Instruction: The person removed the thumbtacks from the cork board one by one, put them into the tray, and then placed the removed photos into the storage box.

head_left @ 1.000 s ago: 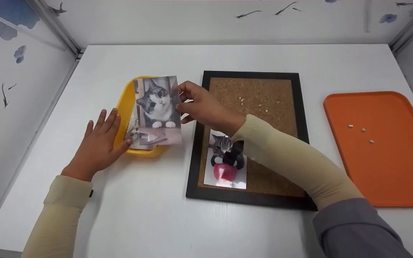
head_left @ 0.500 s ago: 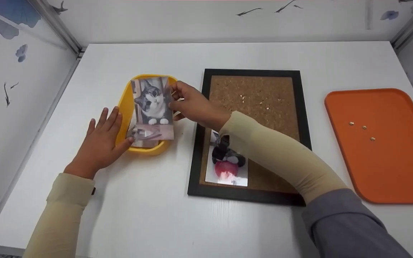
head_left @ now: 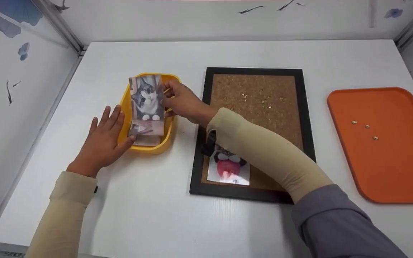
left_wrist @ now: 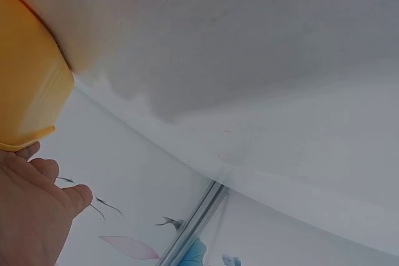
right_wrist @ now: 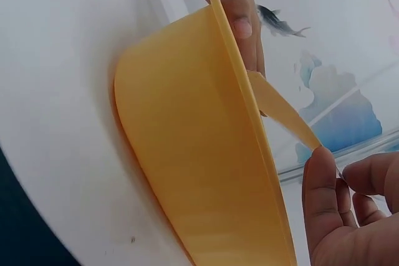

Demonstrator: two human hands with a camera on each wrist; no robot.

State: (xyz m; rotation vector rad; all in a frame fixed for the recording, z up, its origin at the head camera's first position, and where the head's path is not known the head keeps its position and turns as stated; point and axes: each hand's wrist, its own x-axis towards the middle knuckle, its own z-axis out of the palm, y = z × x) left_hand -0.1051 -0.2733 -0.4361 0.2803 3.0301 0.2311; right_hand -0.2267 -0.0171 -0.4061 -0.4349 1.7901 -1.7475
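My right hand (head_left: 183, 102) pinches the right edge of a cat photo (head_left: 147, 102), held above the yellow basket (head_left: 170, 136). In the right wrist view the photo (right_wrist: 283, 116) is seen nearly edge-on, tilted over the basket's rim, between the thumb and fingers of the right hand (right_wrist: 349, 216). My left hand (head_left: 100, 141) rests on the basket's left rim with its fingers straight. The left wrist view shows that hand (left_wrist: 37, 210) at the rim of the basket (left_wrist: 31, 79). Another card (head_left: 147, 141) lies inside the basket, mostly hidden by the held photo.
A black-framed corkboard (head_left: 256, 89) lies right of the basket, with a few gold pins stuck in its upper part. On its lower left lies a photo of a cat with a pink ball (head_left: 228, 170), partly covered by my right forearm. An orange tray (head_left: 389, 161) holds three gold pins.
My right hand has moved left with the cat photo, which now sits more squarely over the basket. The left hand has stayed at the basket's rim.
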